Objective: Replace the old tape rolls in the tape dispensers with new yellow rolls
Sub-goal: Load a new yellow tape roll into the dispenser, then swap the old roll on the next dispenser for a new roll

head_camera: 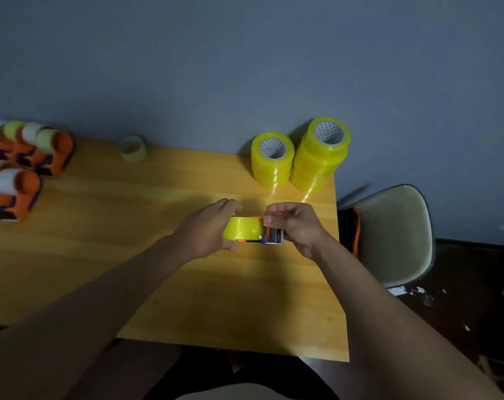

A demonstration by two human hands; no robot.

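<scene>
Above the middle of the wooden table (129,269) I hold an orange tape dispenser (272,235) with a yellow roll (243,228) in it. My left hand (208,226) grips the yellow roll from the left, thumb below and fingers over the top. My right hand (295,223) grips the dispenser's roller end, its fingers curled over the top. Two stacks of new yellow rolls (272,160) (321,155) stand at the table's back right, against the wall.
Several orange dispensers with pale rolls (28,157) lie at the table's left edge. A pale, nearly used roll (133,148) stands at the back. A chair (395,235) sits right of the table, with an orange strap on it.
</scene>
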